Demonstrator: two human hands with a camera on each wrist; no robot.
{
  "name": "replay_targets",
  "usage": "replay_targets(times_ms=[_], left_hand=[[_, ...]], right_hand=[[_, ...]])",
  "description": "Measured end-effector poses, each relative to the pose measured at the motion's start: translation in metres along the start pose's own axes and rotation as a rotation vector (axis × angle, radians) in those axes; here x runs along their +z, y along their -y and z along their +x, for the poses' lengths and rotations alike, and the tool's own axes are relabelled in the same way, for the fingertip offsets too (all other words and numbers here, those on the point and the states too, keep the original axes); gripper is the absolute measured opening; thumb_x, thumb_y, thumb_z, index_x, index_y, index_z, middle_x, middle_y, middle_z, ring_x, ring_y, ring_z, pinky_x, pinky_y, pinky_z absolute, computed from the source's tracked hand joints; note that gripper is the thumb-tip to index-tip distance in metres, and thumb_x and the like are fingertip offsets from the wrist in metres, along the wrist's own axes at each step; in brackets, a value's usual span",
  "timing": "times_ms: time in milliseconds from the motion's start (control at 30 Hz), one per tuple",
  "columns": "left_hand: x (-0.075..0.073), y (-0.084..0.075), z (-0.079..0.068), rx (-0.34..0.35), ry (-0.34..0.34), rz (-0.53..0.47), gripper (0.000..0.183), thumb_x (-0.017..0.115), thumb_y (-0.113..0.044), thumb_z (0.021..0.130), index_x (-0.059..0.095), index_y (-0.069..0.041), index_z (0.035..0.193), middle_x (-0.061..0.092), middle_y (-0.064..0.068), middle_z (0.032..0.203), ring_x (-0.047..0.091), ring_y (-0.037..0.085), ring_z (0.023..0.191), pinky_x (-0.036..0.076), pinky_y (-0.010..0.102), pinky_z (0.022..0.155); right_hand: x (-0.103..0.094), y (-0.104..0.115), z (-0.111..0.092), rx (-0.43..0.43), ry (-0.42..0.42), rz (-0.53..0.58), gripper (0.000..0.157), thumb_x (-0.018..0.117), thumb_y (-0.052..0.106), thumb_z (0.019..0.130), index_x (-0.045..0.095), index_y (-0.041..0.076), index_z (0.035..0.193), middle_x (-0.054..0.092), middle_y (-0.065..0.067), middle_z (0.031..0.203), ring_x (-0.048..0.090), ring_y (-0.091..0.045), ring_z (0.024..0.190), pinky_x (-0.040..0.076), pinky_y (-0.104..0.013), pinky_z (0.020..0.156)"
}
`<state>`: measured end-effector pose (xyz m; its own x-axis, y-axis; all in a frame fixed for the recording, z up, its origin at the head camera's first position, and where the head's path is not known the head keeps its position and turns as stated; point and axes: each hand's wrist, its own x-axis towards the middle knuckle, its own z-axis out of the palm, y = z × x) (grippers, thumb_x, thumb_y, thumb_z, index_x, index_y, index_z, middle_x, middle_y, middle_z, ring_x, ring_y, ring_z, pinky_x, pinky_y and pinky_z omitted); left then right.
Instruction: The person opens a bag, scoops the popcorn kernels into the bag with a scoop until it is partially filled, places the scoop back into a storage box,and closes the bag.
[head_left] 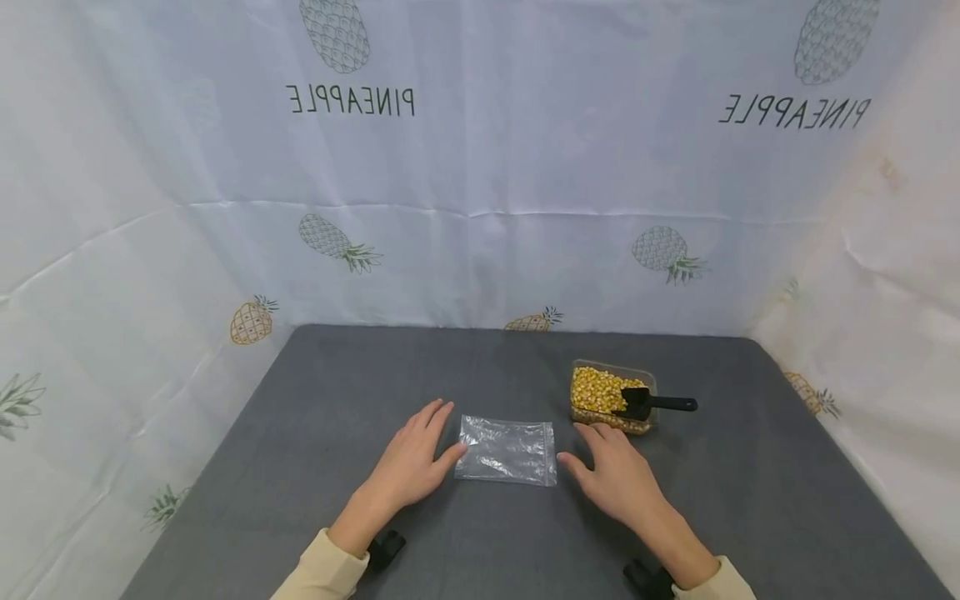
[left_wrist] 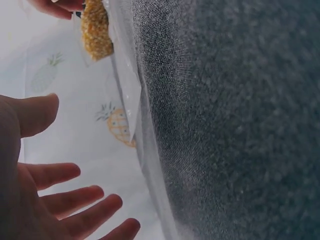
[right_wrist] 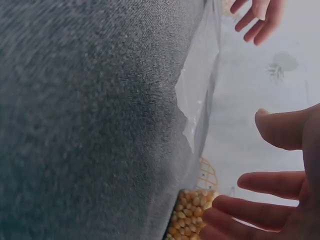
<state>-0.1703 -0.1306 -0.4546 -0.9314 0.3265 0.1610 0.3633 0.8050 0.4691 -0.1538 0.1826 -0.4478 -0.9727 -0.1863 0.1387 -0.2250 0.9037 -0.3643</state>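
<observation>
The person's hands reach in from the near side, forearms angled inward, one on each side of a clear plastic bag (head_left: pixel 504 451). The left hand (head_left: pixel 412 460) has its fingers extended and loosely spread, thumb stretched toward the bag; it grips nothing. From the head view its thumb tip overlaps the bag's left edge, yet the left wrist view shows a gap between them. The right hand (head_left: pixel 617 477) is likewise spread and holding nothing, its thumb just short of the bag's right end, where a zip strip runs.

The bag lies flat on the grey counter (head_left: pixel 300 467), between the two hands. Just beyond the right fingertips stands a clear tub (head_left: pixel 652 383) of yellow corn kernels (head_left: pixel 596 389) — the nearest obstacle on that side. A black scoop (head_left: pixel 673 403) rests in the corn, its handle jutting rightward over the rim. Behind the counter hangs a pale, pineapple-printed cloth (head_left: pixel 465 150).
</observation>
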Motion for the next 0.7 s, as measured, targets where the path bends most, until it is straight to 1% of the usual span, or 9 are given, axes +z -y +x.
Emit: replay_targets(times_ms=[100,233,333,500,567,700], left_hand=[[0.002,0.0,0.003,-0.002,-0.026,-0.029,0.065,0.062,-0.038,0.102,0.043,-0.002,0.152,0.04,0.021,0.154,0.042,0.041,0.14,0.039,0.06,0.105],[0.003,0.001,0.008,-0.019,-0.045,-0.081,0.062,0.064,-0.037,0.101,0.046,-0.002,0.149,0.044,0.019,0.149,0.046,0.038,0.136,0.042,0.058,0.102],[0.003,0.002,0.012,-0.036,-0.038,-0.114,0.061,0.065,-0.037,0.1,0.048,-0.002,0.148,0.047,0.018,0.146,0.048,0.037,0.134,0.043,0.057,0.102],[0.007,0.004,0.019,-0.07,-0.029,-0.182,0.057,0.067,-0.033,0.099,0.052,0.0,0.143,0.054,0.015,0.135,0.058,0.031,0.119,0.048,0.052,0.095],[0.009,0.005,0.021,-0.079,-0.025,-0.206,0.055,0.067,-0.032,0.099,0.054,0.001,0.141,0.056,0.014,0.13,0.06,0.029,0.113,0.049,0.05,0.09],[0.011,0.006,0.023,-0.096,-0.011,-0.232,0.055,0.067,-0.032,0.099,0.055,0.002,0.14,0.057,0.013,0.124,0.06,0.027,0.109,0.049,0.049,0.088]], right_hand=[[0.002,0.0,0.006,0.031,0.003,0.055,0.054,0.073,0.037,0.094,0.063,0.002,0.134,0.062,-0.018,0.13,0.058,-0.037,0.12,0.048,-0.057,0.093],[0.004,0.0,0.012,0.058,0.002,0.114,0.051,0.075,0.034,0.093,0.066,0.0,0.13,0.064,-0.018,0.127,0.061,-0.037,0.117,0.048,-0.056,0.094],[0.006,0.001,0.014,0.072,-0.005,0.145,0.047,0.076,0.032,0.092,0.068,0.0,0.125,0.067,-0.015,0.121,0.063,-0.034,0.11,0.049,-0.054,0.092],[0.01,0.001,0.019,0.096,0.008,0.2,0.04,0.077,0.028,0.091,0.07,0.0,0.119,0.068,-0.01,0.108,0.064,-0.026,0.097,0.052,-0.048,0.083],[0.013,0.001,0.021,0.099,0.016,0.212,0.038,0.078,0.028,0.091,0.071,0.001,0.117,0.068,-0.009,0.105,0.064,-0.024,0.095,0.052,-0.047,0.082],[0.018,0.002,0.025,0.103,0.027,0.229,0.037,0.078,0.028,0.09,0.072,0.001,0.115,0.068,-0.008,0.103,0.064,-0.023,0.094,0.052,-0.047,0.082]])
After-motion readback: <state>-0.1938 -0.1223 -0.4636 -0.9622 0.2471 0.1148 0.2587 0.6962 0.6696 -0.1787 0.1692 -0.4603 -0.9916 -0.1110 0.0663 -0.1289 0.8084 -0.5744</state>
